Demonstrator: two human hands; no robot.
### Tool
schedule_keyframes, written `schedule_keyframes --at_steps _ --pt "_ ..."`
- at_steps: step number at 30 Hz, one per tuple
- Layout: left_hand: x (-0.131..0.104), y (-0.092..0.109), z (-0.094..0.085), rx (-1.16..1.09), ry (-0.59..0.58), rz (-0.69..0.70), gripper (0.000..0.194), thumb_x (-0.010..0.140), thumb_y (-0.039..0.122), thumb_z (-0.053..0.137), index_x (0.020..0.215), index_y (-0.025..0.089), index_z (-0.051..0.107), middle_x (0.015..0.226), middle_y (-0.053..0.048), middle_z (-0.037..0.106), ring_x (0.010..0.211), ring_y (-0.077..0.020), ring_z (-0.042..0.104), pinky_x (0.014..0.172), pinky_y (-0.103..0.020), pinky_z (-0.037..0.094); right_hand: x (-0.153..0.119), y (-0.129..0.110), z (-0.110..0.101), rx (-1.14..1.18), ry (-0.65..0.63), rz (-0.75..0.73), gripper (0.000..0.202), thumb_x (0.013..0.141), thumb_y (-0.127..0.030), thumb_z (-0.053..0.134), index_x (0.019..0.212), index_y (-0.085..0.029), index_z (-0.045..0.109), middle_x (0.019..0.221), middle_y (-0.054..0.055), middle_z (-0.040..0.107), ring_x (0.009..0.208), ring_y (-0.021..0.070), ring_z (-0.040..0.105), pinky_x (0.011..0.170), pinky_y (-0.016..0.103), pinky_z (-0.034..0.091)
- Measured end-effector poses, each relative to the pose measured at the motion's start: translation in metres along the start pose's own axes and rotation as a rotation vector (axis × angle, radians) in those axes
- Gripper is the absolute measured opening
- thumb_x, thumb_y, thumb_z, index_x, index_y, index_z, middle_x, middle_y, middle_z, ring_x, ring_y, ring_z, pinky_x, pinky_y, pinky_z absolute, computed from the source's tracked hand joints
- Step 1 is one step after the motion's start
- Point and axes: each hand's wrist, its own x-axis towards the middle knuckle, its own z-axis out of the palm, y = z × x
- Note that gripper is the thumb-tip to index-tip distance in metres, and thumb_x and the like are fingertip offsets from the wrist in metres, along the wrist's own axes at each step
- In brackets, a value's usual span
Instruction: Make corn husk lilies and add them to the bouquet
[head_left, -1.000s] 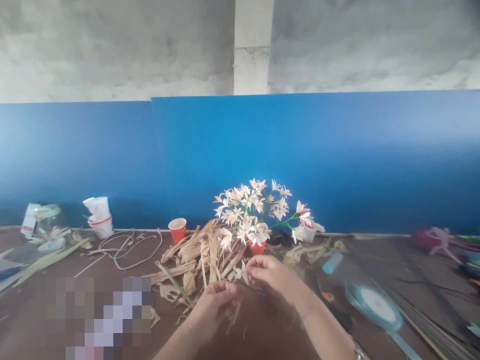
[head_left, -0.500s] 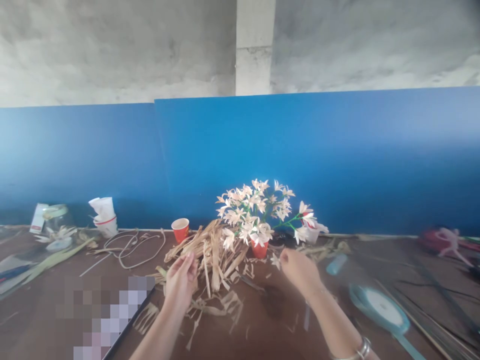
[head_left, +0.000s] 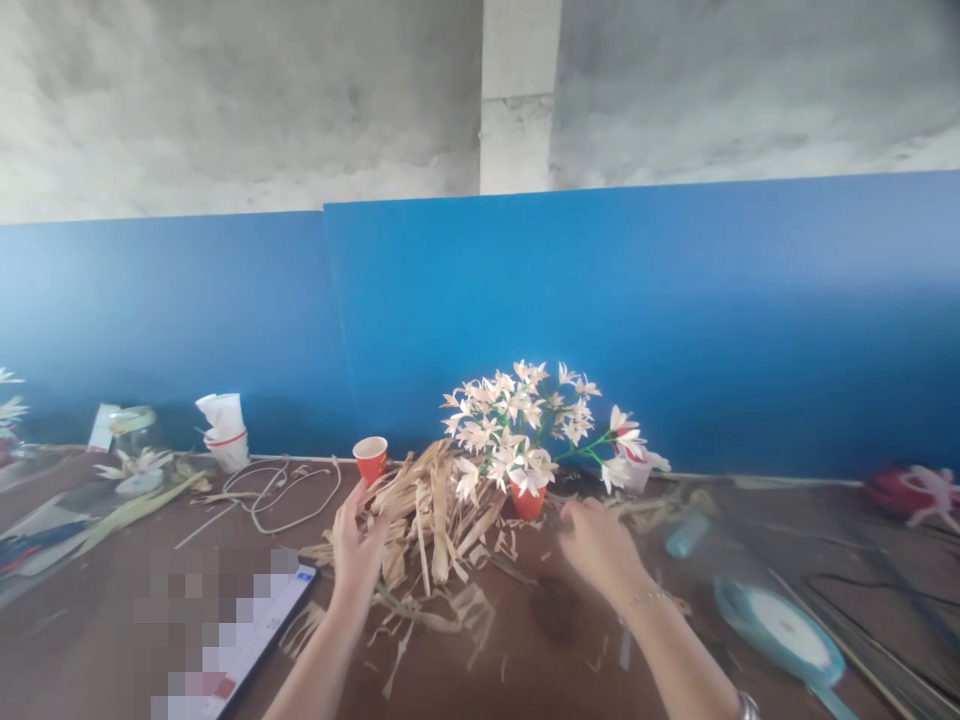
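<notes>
My left hand (head_left: pixel 358 540) is at the left edge of a pile of dry husk strips (head_left: pixel 439 510), thumb and fingers apart, with nothing visible between them. Just behind its fingertips stands a red paper cup (head_left: pixel 370 460). My right hand (head_left: pixel 600 545) hangs over the brown table, right of the pile, its fingers curled and blurred; whatever they hold, if anything, is hidden. Between and beyond the hands, a bunch of pale husk flowers (head_left: pixel 510 410) on green stems stands in a red cup (head_left: pixel 529 501). Some flowers lean right over a white cup (head_left: pixel 637 474).
A phone (head_left: pixel 262 640) lies at the front left, partly pixelated. Behind it are a white cable (head_left: pixel 296 520) and stacked white cups (head_left: pixel 226 448). On the right lie a teal ribbon roll (head_left: pixel 784 630) and dark cords. A blue partition (head_left: pixel 600 280) rises behind the table.
My left hand has opened and reached a little forward toward the red cup. The small pale flower beside my right fingertips no longer shows. The view has shifted slightly left.
</notes>
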Motion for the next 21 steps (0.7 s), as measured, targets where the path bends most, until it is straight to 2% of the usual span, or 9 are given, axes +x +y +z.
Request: schedule_keyframes --at_steps 2,4,5,7,9,12,16,18,21 --pt "0.001 -0.003 0.001 0.21 -0.044 0.102 0.033 0.07 0.042 0.056 0.09 0.018 0.067 0.106 -0.01 0.062 0.102 -0.0274 0.053 0.084 -0.037 0.042 -0.002 -0.001 0.005 0.029 -0.091 -0.088 0.022 0.07 -0.014 0.051 0.089 -0.018 0.062 0.093 0.009 0.065 0.09 0.0222 0.059 0.071 0.027 0.038" --pt "0.001 -0.004 0.003 0.292 -0.091 0.131 0.03 0.07 0.042 0.053 0.072 0.017 0.068 0.099 -0.012 0.065 0.102 -0.0298 0.053 0.087 -0.039 0.04 -0.006 -0.003 0.011 0.036 -0.181 -0.16 0.021 0.066 -0.012 0.055 0.084 -0.019 0.063 0.087 0.007 0.067 0.084 0.0214 0.062 0.065 0.025 0.038" --pt "0.001 -0.005 0.005 0.308 -0.109 0.137 0.027 0.068 0.04 0.055 0.07 0.017 0.068 0.096 -0.012 0.066 0.101 -0.0306 0.054 0.088 -0.04 0.039 -0.008 -0.004 0.013 0.032 -0.212 -0.184 0.022 0.065 -0.011 0.056 0.084 -0.019 0.063 0.087 0.007 0.068 0.084 0.0225 0.062 0.064 0.025 0.038" --pt "-0.003 -0.006 0.007 0.373 -0.183 0.132 0.026 0.065 0.035 0.057 0.082 0.017 0.068 0.094 -0.01 0.067 0.097 -0.0297 0.056 0.087 -0.039 0.039 -0.012 -0.007 0.017 0.015 -0.25 -0.216 0.025 0.063 -0.006 0.056 0.085 -0.016 0.063 0.092 0.011 0.067 0.087 0.0254 0.062 0.065 0.026 0.039" --pt "-0.008 -0.006 0.01 0.463 -0.29 0.106 0.034 0.066 0.032 0.057 0.097 0.02 0.065 0.088 -0.007 0.069 0.087 -0.0269 0.06 0.081 -0.038 0.041 -0.015 -0.012 0.02 -0.005 -0.27 -0.23 0.027 0.063 -0.003 0.054 0.087 -0.013 0.063 0.095 0.015 0.066 0.09 0.0279 0.061 0.066 0.028 0.04" --pt "-0.015 -0.008 0.012 0.509 -0.387 0.035 0.032 0.067 0.035 0.059 0.096 0.022 0.064 0.077 -0.004 0.07 0.081 -0.0261 0.062 0.077 -0.037 0.04 -0.018 -0.02 0.021 -0.027 -0.284 -0.248 0.028 0.064 0.0 0.052 0.087 -0.012 0.063 0.096 0.017 0.066 0.093 0.0299 0.06 0.07 0.03 0.041" --pt "-0.017 -0.013 0.015 0.382 -0.378 -0.039 0.031 0.06 0.026 0.065 0.09 0.023 0.064 0.07 -0.001 0.071 0.081 -0.0261 0.063 0.077 -0.037 0.04 -0.021 -0.027 0.02 -0.043 -0.275 -0.257 0.028 0.064 0.002 0.051 0.087 -0.01 0.063 0.093 0.018 0.066 0.091 0.0315 0.061 0.07 0.033 0.041" --pt "-0.015 -0.015 0.016 0.306 -0.341 -0.052 0.03 0.059 0.022 0.064 0.089 0.023 0.065 0.067 0.0 0.07 0.076 -0.0239 0.064 0.075 -0.034 0.041 -0.022 -0.028 0.019 -0.04 -0.258 -0.264 0.029 0.064 0.002 0.05 0.087 -0.01 0.063 0.093 0.018 0.066 0.091 0.0314 0.061 0.07 0.033 0.04" --pt "-0.012 -0.013 0.017 0.136 -0.253 -0.082 0.03 0.057 0.025 0.065 0.087 0.02 0.066 0.067 0.0 0.068 0.07 -0.0227 0.062 0.071 -0.033 0.043 -0.02 -0.024 0.016 -0.017 -0.218 -0.276 0.029 0.064 0.0 0.049 0.086 -0.013 0.062 0.093 0.015 0.066 0.089 0.0291 0.061 0.069 0.031 0.039"
